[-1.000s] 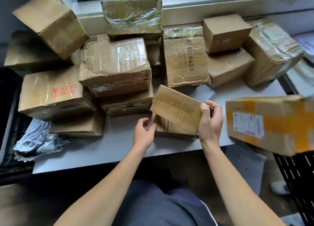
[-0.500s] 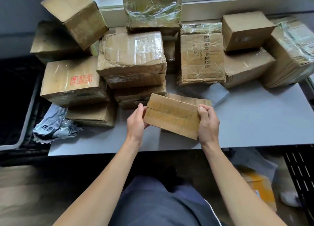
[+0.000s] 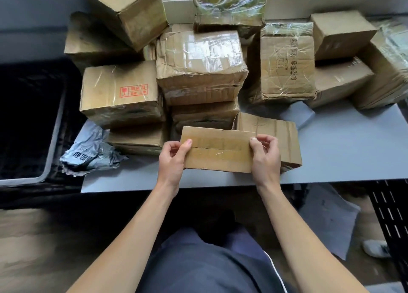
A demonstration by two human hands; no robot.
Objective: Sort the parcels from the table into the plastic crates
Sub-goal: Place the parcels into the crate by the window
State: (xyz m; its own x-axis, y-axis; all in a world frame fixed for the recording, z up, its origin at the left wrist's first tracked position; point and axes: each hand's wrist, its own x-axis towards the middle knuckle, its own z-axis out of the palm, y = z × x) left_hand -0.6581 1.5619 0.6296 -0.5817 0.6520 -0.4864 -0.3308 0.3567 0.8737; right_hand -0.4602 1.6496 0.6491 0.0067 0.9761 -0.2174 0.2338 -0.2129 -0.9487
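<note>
1. Cardboard, flat and taped along its middle: that was the parcel (image 3: 217,150) you held over the near edge of the table (image 3: 342,156).
2. Your left hand (image 3: 172,162) gripped its left end, thumb on the top face.
3. Your right hand (image 3: 266,158) pinched its right end likewise.
4. Just behind it, another flat box (image 3: 280,134) lay on the tabletop.
5. Stacked boxes crowded the far side, one a red-stamped box (image 3: 120,94); a crumpled grey mailer bag (image 3: 90,153) lay at the left corner.
6. You had a grey-rimmed crate (image 3: 50,151) left of the table.
</note>
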